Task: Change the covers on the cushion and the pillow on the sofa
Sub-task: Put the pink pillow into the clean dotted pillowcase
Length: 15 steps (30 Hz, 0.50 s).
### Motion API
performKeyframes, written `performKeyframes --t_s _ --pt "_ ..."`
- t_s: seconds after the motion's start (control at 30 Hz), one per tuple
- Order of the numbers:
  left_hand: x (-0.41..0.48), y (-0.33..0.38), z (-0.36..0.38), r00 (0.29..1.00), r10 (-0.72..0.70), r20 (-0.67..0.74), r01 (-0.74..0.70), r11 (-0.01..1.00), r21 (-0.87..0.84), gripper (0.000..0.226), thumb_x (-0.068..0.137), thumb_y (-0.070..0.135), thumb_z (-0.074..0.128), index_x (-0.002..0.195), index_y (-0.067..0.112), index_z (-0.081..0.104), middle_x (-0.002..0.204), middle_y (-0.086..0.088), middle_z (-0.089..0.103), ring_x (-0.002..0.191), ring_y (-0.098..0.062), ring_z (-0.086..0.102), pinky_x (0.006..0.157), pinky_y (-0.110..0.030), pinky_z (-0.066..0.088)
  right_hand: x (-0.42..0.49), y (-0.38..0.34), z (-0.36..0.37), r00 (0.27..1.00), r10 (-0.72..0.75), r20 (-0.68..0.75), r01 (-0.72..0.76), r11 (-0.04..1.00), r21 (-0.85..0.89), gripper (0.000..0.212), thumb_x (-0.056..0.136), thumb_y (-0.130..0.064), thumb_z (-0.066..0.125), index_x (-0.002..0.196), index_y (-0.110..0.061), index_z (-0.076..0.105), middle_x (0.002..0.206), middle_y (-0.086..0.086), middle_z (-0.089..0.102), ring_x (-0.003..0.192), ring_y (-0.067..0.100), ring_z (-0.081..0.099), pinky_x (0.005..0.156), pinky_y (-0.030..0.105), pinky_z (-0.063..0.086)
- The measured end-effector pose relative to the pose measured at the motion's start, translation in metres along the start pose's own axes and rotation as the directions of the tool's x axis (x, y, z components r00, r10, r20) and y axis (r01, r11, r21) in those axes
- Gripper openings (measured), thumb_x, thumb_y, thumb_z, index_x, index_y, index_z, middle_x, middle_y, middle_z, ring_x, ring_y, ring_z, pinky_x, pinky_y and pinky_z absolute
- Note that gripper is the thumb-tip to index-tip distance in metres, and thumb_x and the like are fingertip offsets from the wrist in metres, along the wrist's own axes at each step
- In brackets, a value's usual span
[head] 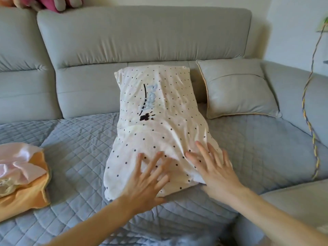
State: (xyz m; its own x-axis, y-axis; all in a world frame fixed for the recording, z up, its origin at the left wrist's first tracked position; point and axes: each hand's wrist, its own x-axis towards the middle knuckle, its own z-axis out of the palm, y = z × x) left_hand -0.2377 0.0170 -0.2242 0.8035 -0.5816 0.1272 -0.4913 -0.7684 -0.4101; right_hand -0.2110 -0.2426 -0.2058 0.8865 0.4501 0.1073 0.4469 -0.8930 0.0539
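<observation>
Both hands flat, fingers spread, gripping nothing: left hand [148, 176] and right hand [215, 172] press near end of pillow [159, 125]. Pillow in white dotted cover lies lengthwise on quilted seat of sofa [76, 144], far end against backrest. Grey cushion [236, 87] just right, leaning back. Pink-and-orange cloth pile [23, 174] at left, well apart.

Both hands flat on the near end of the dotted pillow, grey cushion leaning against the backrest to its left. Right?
Not quite: the head view shows the grey cushion to the right of the dotted pillow, not the left. The rest holds: left hand and right hand lie flat on the pillow's near end, cushion against the backrest.
</observation>
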Motion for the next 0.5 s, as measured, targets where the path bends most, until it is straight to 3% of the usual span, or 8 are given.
performKeyframes --t_s 0.07,0.1,0.17,0.23,0.3,0.4,0.47,0.5 --pt "0.000 -0.007 -0.008 0.994 0.043 -0.099 -0.042 0.999 0.012 0.053 0.076 0.046 0.068 0.119 0.016 0.058 0.153 -0.013 0.037 0.141 -0.038 0.036 0.100 -0.065 0.039 0.005 0.005 -0.005 0.986 -0.010 -0.168 0.009 1.000 -0.011 0.079 0.061 -0.001 0.074 0.134 -0.019 0.048 0.140 0.008 0.046 0.119 0.038 0.052 0.085 0.050 0.051" --pt "-0.001 -0.012 -0.013 0.985 0.055 -0.166 -0.056 0.998 -0.005 0.043 0.076 0.035 0.064 0.114 0.014 0.062 0.144 -0.013 0.047 0.132 -0.037 0.047 0.097 -0.060 0.045 0.007 0.011 -0.009 0.969 -0.017 -0.245 0.022 1.000 0.017 0.056 0.066 0.000 0.070 0.117 -0.017 0.058 0.120 0.002 0.057 0.103 0.031 0.058 0.072 0.042 0.052" --pt "0.001 -0.023 -0.033 0.959 -0.050 -0.280 0.008 0.989 -0.147 0.025 0.078 0.022 0.052 0.096 0.012 0.066 0.113 -0.008 0.066 0.099 -0.033 0.066 0.076 -0.048 0.056 0.012 0.022 -0.031 0.957 0.081 -0.278 -0.022 0.977 0.212 0.026 0.082 -0.007 0.062 0.103 -0.023 0.063 0.102 -0.009 0.061 0.090 0.017 0.059 0.064 0.029 0.048" --pt "0.012 -0.037 -0.063 0.901 -0.341 -0.269 0.223 0.895 -0.388 0.017 0.087 0.019 0.047 0.095 0.015 0.062 0.079 0.002 0.064 0.063 -0.023 0.061 0.055 -0.036 0.053 0.015 0.032 -0.049 0.941 0.210 -0.267 -0.078 0.898 0.433 0.019 0.091 -0.012 0.062 0.103 -0.026 0.066 0.095 -0.016 0.065 0.080 0.001 0.059 0.062 0.013 0.043" --pt "0.033 -0.056 -0.088 0.814 -0.569 -0.114 0.400 0.693 -0.600 0.015 0.096 0.020 0.044 0.107 0.023 0.055 0.078 0.008 0.061 0.058 -0.018 0.055 0.054 -0.032 0.046 0.019 0.037 -0.066 0.905 0.312 -0.290 -0.086 0.801 0.592 0.017 0.093 -0.015 0.065 0.104 -0.028 0.067 0.092 -0.020 0.066 0.081 -0.008 0.059 0.064 0.007 0.043" --pt "0.067 -0.077 -0.107 0.770 -0.638 0.033 0.421 0.468 -0.777 0.018 0.098 0.017 0.042 0.107 0.029 0.052 0.085 0.005 0.062 0.064 -0.014 0.055 0.053 -0.028 0.038 0.030 0.039 -0.079 0.852 0.421 -0.311 -0.095 0.709 0.699 0.014 0.093 -0.019 0.064 0.098 -0.032 0.067 0.090 -0.021 0.068 0.085 -0.007 0.061 0.066 0.003 0.041" --pt "0.083 -0.080 -0.106 0.784 -0.611 0.108 0.408 0.377 -0.832 0.020 0.097 0.015 0.039 0.109 0.026 0.051 0.086 -0.004 0.064 0.064 -0.017 0.055 0.051 -0.029 0.039 0.038 0.041 -0.081 0.852 0.467 -0.236 -0.163 0.666 0.728 0.006 0.092 -0.028 0.065 0.086 -0.029 0.066 0.081 -0.018 0.065 0.077 -0.001 0.060 0.061 0.011 0.040" --pt "0.087 -0.078 -0.103 0.796 -0.590 0.132 0.404 0.358 -0.842 0.020 0.097 0.014 0.039 0.111 0.023 0.050 0.088 -0.009 0.065 0.065 -0.021 0.056 0.053 -0.031 0.041 0.040 0.043 -0.080 0.864 0.482 -0.147 -0.208 0.606 0.768 0.018 0.092 -0.035 0.064 0.080 -0.021 0.066 0.074 -0.013 0.062 0.070 0.006 0.058 0.059 0.019 0.038"
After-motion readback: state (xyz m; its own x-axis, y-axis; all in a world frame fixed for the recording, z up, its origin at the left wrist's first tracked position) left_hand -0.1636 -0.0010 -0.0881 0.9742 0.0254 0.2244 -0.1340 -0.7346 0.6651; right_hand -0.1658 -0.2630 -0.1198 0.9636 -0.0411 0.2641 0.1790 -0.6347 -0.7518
